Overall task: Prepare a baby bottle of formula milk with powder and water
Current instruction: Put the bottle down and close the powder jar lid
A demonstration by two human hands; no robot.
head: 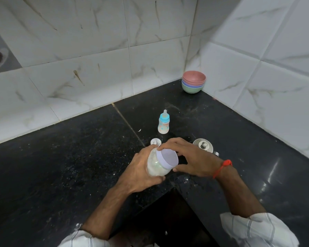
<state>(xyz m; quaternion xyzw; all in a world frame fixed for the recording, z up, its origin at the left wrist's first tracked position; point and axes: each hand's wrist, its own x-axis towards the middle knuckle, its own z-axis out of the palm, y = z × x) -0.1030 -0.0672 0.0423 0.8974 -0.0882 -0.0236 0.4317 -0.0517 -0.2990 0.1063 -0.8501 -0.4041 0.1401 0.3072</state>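
My left hand point(138, 172) grips a clear jar of white powder point(156, 166), held tilted above the black counter point(61, 166). Fingers of my right hand point(191, 158) rest around the jar's pale lilac lid point(168, 158). Further back stands a small baby bottle point(164, 124) with a blue collar and a teat, upright, with white liquid inside. A small clear cap point(155, 141) lies on the counter just behind the jar.
A steel vessel with a knobbed lid point(203, 146) sits right of my hands. Stacked coloured bowls point(193, 84) stand in the far corner by the tiled walls point(96, 59). The counter has an inner corner edge point(174, 187) below my hands. Powder specks dot the counter.
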